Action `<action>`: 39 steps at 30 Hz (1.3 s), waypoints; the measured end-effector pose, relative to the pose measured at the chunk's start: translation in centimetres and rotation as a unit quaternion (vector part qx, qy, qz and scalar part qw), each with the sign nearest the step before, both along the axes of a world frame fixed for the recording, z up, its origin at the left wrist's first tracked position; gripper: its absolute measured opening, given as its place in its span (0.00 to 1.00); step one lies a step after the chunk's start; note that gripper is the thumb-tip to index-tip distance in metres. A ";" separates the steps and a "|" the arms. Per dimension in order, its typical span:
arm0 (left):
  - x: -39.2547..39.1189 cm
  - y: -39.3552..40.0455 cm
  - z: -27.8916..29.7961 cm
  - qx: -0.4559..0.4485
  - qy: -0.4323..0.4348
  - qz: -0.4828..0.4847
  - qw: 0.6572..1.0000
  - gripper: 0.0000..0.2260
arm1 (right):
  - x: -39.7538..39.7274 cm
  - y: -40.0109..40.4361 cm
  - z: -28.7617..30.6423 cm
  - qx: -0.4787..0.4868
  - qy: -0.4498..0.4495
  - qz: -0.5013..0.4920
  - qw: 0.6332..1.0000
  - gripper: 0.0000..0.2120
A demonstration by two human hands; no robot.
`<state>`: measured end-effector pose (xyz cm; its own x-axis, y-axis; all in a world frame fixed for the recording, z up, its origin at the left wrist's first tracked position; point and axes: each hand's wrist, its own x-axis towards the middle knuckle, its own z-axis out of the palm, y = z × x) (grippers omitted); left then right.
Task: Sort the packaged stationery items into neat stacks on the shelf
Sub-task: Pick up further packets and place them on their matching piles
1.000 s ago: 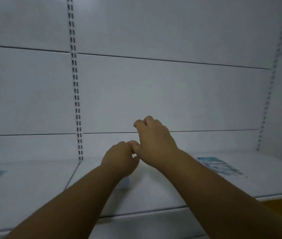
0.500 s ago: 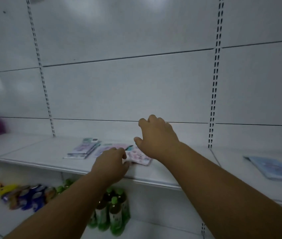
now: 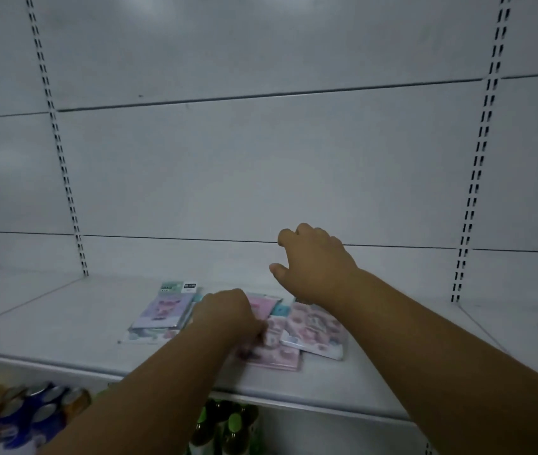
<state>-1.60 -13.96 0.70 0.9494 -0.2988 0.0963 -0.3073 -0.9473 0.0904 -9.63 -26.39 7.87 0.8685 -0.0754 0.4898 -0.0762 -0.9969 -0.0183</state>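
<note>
Left hand (image 3: 228,315) on flat glossy packets (image 3: 313,326)

Both my bare arms reach forward, hands low in front of me.

My left hand (image 3: 228,315) sits lower and nearer, knuckles up, fingers (image 3: 259,334) curled under and blurred, so I cannot tell whether they pinch anything. My right hand (image 3: 313,264) is raised higher and further out, palm down, wrist bent, fingers loosely bent and spread with the thumb (image 3: 276,269) sticking out to the left, gripping nothing. My forearms run up from the bottom edge, converging toward the middle.
</note>
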 end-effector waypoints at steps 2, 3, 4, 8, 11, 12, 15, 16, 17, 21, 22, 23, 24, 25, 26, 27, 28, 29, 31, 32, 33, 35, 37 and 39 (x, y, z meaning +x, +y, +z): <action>1.1 0.1 0.2 -0.049 0.014 0.008 0.999 0.34 | 1.3 0.1 -0.1 0.009 0.011 -0.009 1.000 0.22; 1.6 0.2 0.2 -0.084 0.032 0.015 0.996 0.36 | 1.8 0.2 -0.2 0.015 0.017 -0.016 1.000 0.22; 2.0 0.4 0.2 -0.126 0.051 0.021 0.990 0.35 | 2.2 0.3 -0.4 0.020 0.022 -0.025 0.999 0.22; 4.2 1.8 0.5 -0.303 0.065 0.001 0.951 0.12 | 2.7 0.4 -1.4 0.045 0.026 -0.071 0.996 0.21; 4.8 3.1 1.0 -0.454 0.079 -0.030 0.887 0.03 | 2.2 0.8 -2.4 0.072 0.023 -0.111 0.991 0.21; 4.5 3.5 1.4 -0.508 0.094 -0.049 0.855 0.04 | 2.0 1.0 -2.7 0.081 0.027 -0.127 0.988 0.21; 3.3 5.0 2.7 -0.623 0.134 -0.118 0.762 0.06 | 1.3 1.3 -4.1 0.099 0.057 -0.202 0.973 0.21; 2.7 5.7 3.2 -0.641 0.142 -0.139 0.742 0.06 | 0.9 1.5 -4.8 0.104 0.081 -0.238 0.962 0.22; 2.1 6.2 3.6 -0.656 0.151 -0.157 0.723 0.07 | 0.6 1.5 -5.5 0.111 0.109 -0.269 0.951 0.24; -0.1 8.4 4.7 -0.673 0.210 -0.226 0.672 0.07 | 0.4 2.2 -7.8 0.155 0.181 -0.342 0.909 0.34; -0.5 8.9 4.8 -0.668 0.215 -0.236 0.672 0.06 | 0.6 2.4 -7.9 0.164 0.176 -0.351 0.905 0.33; -0.7 9.3 4.9 -0.668 0.220 -0.243 0.668 0.05 | 0.7 2.6 -7.8 0.175 0.168 -0.356 0.902 0.30; -0.9 9.7 4.9 -0.669 0.226 -0.246 0.665 0.05 | 0.8 2.8 -7.6 0.191 0.159 -0.358 0.900 0.27; -1.1 10.1 4.9 -0.669 0.231 -0.248 0.661 0.05 | 0.7 3.0 -7.4 0.209 0.150 -0.358 0.898 0.25; -1.3 10.4 4.8 -0.668 0.235 -0.249 0.660 0.05 | 0.7 3.1 -7.3 0.231 0.136 -0.356 0.895 0.24; -1.5 10.7 4.7 -0.669 0.240 -0.252 0.657 0.06 | 0.7 3.2 -7.2 0.252 0.115 -0.352 0.894 0.23; -1.6 10.9 4.6 -0.671 0.246 -0.254 0.652 0.06 | 0.6 3.2 -7.2 0.272 0.086 -0.349 0.893 0.23; -1.8 11.0 4.5 -0.674 0.254 -0.254 0.646 0.05 | 0.5 3.2 -7.2 0.295 0.043 -0.345 0.890 0.23; -2.1 11.0 4.3 -0.677 0.267 -0.249 0.639 0.05 | 0.0 3.0 -7.1 0.342 -0.060 -0.329 0.878 0.16; -2.2 10.8 4.3 -0.678 0.269 -0.246 0.638 0.05 | -0.5 2.9 -6.9 0.361 -0.105 -0.314 0.872 0.12; -2.4 10.5 4.3 -0.678 0.270 -0.244 0.638 0.06 | -1.1 2.8 -6.7 0.381 -0.147 -0.296 0.863 0.10; -2.9 9.6 4.3 -0.683 0.270 -0.242 0.634 0.06 | -2.6 2.5 -6.1 0.435 -0.223 -0.260 0.833 0.09; -3.7 8.3 4.3 -0.683 0.269 -0.233 0.638 0.05 | -4.6 2.0 -5.3 0.459 -0.280 -0.238 0.809 0.07; -4.7 6.4 4.3 -0.679 0.262 -0.222 0.649 0.06 | -7.0 0.9 -4.5 0.474 -0.321 -0.224 0.789 0.05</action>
